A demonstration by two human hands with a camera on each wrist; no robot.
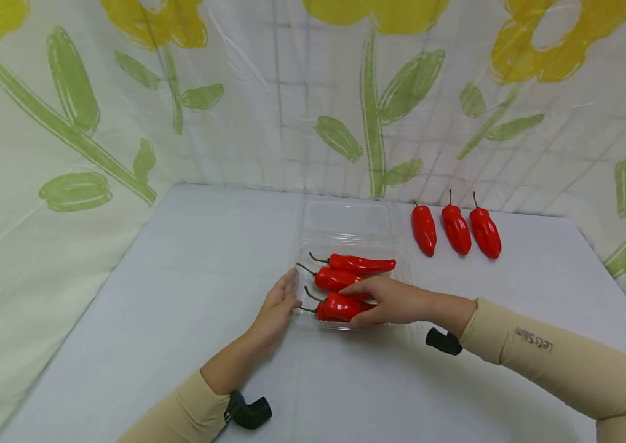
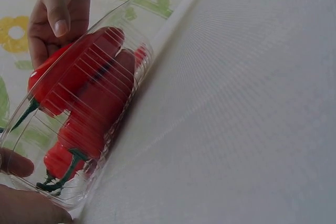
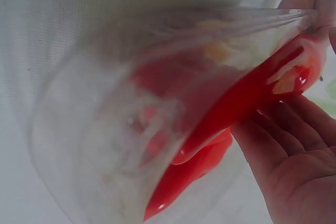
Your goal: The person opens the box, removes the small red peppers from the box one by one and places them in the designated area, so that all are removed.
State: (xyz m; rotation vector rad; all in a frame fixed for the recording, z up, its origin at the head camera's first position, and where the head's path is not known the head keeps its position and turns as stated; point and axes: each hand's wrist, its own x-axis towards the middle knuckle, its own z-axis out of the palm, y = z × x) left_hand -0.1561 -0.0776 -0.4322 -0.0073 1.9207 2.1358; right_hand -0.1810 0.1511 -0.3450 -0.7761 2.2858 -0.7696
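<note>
In the head view, a clear plastic box (image 1: pixel 409 271) with its lid (image 1: pixel 346 218) folded back holds several red peppers with green stems. My left hand (image 1: pixel 275 311) holds the box's left side, thumb at the near corner. My right hand (image 1: pixel 390 299) reaches over the near right part and grips a red pepper (image 1: pixel 339 306) between thumb and fingers. That pepper overlaps another pepper (image 1: pixel 321 312) beneath it. Farther back lie a middle pepper (image 1: pixel 331 279), partly behind the right hand, and a slimmer pepper (image 1: pixel 363 264). The left wrist view shows peppers (image 2: pixel 86 127) through the clear wall.
Three more red peppers, a left one (image 1: pixel 423 230), a middle one (image 1: pixel 456 230) and a right one (image 1: pixel 485 233), lie in a row at the table's back right. A flower-printed curtain (image 1: pixel 252 123) hangs behind the white table (image 1: pixel 208 246). Black wrist cameras ride on both forearms.
</note>
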